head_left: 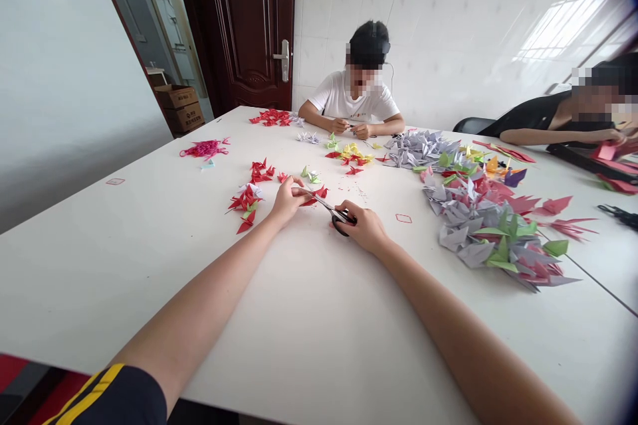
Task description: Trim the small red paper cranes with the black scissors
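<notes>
One pair of black-handled, metal-bladed scissors (332,210)

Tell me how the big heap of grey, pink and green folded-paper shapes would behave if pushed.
The heap would probably spread, as its pieces look loosely piled. They seem light, being folded paper, and their narrow tips may bend easily.

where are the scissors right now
In the head view, the scissors are near the middle of the white table, held in the right hand, blades pointing toward the left hand beside red folded paper.
</notes>
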Demonstrator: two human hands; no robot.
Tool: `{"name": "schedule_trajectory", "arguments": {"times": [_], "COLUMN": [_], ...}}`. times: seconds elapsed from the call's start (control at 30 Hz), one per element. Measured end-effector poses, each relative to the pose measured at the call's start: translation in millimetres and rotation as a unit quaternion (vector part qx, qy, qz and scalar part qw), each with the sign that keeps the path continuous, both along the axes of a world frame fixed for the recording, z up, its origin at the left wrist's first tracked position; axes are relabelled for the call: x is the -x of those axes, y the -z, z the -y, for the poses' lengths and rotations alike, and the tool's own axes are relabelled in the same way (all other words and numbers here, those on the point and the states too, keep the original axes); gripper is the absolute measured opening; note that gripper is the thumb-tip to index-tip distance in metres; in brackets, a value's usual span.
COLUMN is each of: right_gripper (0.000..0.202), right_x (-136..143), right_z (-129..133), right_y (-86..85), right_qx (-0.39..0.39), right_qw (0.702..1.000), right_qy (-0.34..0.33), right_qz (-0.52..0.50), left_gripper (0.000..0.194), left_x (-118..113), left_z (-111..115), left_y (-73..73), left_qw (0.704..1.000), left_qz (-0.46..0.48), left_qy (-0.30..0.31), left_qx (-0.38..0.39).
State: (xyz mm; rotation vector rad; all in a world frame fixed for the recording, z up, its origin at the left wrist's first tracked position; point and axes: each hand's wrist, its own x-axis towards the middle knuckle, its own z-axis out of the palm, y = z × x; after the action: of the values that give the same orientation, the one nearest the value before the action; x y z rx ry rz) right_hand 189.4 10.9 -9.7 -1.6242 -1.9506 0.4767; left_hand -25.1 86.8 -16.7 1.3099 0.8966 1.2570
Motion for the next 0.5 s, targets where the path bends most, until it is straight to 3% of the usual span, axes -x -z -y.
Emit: {"name": "schedule_trajectory", "arguments": {"times": [0.27,0.5], "right_gripper": [0.030,0.029], "right_x": [1.2,1.2], "right_z": [0.0,-0.1], "right_y": [2.3,2.3], "right_qx": [-0.019,-0.020], "right_qw": [1.000,0.999], "right_qy": [0.006,0.006], "right_qz": [0.020,0.029], "left_gripper": [0.057,0.047], "left_x": [-0.1,-0.4], "left_z": [6.8,3.8], "left_y": [-9.3,-8.8], "left_qw": [1.000,0.999], "left_qz": [0.022,0.022], "left_qy": [0.011,0.017], "left_qx": [0.012,0.021]}}
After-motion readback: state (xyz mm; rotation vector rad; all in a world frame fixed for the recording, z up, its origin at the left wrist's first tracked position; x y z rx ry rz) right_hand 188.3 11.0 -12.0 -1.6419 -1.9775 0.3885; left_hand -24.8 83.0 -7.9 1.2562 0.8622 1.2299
